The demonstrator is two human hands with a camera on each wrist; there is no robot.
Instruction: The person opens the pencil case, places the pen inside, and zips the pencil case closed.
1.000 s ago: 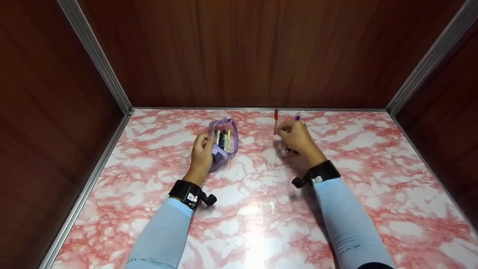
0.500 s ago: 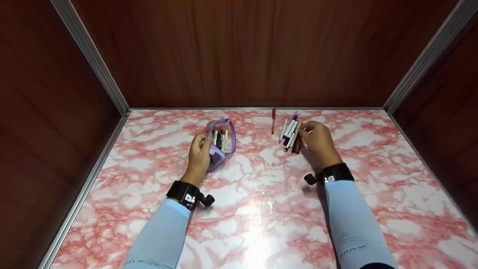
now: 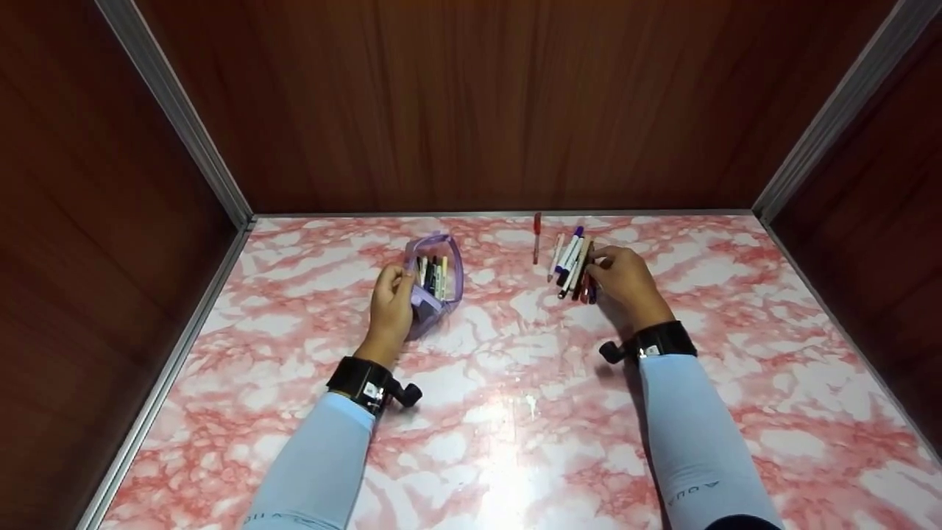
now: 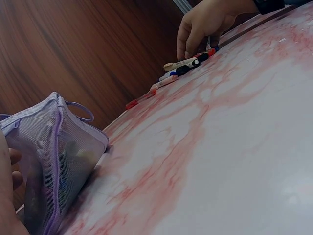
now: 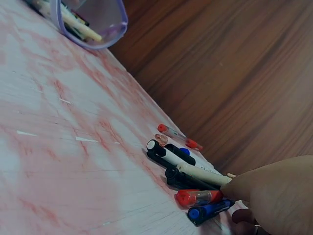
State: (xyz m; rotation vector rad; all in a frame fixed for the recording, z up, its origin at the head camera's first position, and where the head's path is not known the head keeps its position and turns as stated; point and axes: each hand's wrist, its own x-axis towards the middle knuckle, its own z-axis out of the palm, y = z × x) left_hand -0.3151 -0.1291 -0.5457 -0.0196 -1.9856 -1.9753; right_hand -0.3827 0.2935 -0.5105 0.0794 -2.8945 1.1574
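Observation:
My left hand (image 3: 392, 302) grips the side of an unzipped purple mesh pencil case (image 3: 458, 276), seen from outside in the left wrist view (image 4: 73, 161). Several pens (image 3: 439, 280) lie inside it. Right of it, a bunch of pens and markers (image 3: 570, 258) lies on the table. At the bunch's right side, my right hand (image 3: 625, 283) has thumb and fingers around a blue-ended pen (image 5: 208, 211); part of that pen is hidden by the fingers. A red-ended pen (image 5: 198, 197) and a cream-coloured pen (image 5: 200, 174) lie right beside the thumb.
A red-capped clear pen (image 3: 536, 239) lies alone, left of the bunch. The marbled red-and-white table (image 3: 471, 412) ends at a wooden back wall (image 3: 471, 110). Wooden side panels with metal edging (image 3: 176, 103) stand left and right.
My right hand has moved right from above the bunch, uncovering it, to its right side, where its fingers close in on a pen. My left hand stays on the pencil case.

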